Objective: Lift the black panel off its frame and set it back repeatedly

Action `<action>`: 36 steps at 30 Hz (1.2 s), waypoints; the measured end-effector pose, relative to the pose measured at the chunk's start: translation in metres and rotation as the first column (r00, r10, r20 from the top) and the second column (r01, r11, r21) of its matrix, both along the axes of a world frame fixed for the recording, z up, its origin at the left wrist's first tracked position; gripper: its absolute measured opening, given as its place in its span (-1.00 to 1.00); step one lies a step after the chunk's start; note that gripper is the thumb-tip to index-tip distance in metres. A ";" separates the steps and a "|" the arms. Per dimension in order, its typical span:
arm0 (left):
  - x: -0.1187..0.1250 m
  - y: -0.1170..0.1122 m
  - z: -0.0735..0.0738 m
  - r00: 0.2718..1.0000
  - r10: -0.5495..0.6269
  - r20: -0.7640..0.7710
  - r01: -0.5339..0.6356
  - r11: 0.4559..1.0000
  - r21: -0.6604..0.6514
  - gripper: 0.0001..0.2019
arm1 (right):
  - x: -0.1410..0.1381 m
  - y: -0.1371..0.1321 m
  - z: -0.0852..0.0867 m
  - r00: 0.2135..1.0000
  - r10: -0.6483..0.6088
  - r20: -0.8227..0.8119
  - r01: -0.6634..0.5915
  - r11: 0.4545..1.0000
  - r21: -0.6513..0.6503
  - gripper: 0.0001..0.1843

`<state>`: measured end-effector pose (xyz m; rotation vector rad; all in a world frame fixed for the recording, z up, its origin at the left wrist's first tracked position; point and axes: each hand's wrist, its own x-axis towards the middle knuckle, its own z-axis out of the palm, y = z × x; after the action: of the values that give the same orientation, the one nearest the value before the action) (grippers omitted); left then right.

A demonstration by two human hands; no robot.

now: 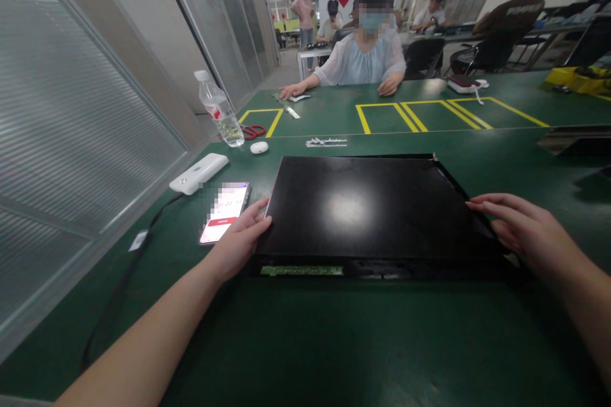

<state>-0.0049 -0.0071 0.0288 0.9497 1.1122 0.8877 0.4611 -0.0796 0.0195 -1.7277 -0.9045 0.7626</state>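
A black LCD panel lies in front of me over a black frame, whose rim shows along the far and right sides. A green circuit strip is exposed at its near left edge. At the panel's left edge, my left hand grips with thumb and fingers. My right hand pinches the right edge, its fingers closed; whether they also hold the frame I cannot tell. The panel sits slightly askew to the frame, and light glares on its middle.
Left of the panel are a lit phone, a white power bank with a black cable, a white earbud case, a water bottle and red scissors. White scraps lie beyond. A person sits opposite.
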 end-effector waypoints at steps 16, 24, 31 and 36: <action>0.001 0.001 -0.001 0.998 -0.067 0.000 0.067 0.998 0.020 -0.21 | 0.006 0.001 0.000 0.991 -0.023 0.134 0.037 0.995 -0.098 -0.24; 0.000 0.001 -0.003 0.995 -0.099 -0.020 0.100 0.993 0.057 -0.27 | -0.005 0.002 0.009 0.982 0.003 0.189 0.017 0.995 -0.102 -0.41; -0.001 0.002 -0.005 0.993 -0.114 -0.029 0.116 0.990 0.083 -0.20 | -0.004 0.003 0.007 0.969 0.022 0.246 0.005 0.994 -0.108 -0.44; -0.001 0.001 -0.003 0.993 -0.114 -0.030 0.116 0.990 0.081 -0.24 | -0.002 0.004 0.004 0.970 -0.008 0.243 0.038 0.992 -0.121 -0.45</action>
<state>-0.0056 -0.0060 0.0256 1.0852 1.0381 0.8339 0.4591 -0.0752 0.0235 -1.9697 -1.0170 0.6114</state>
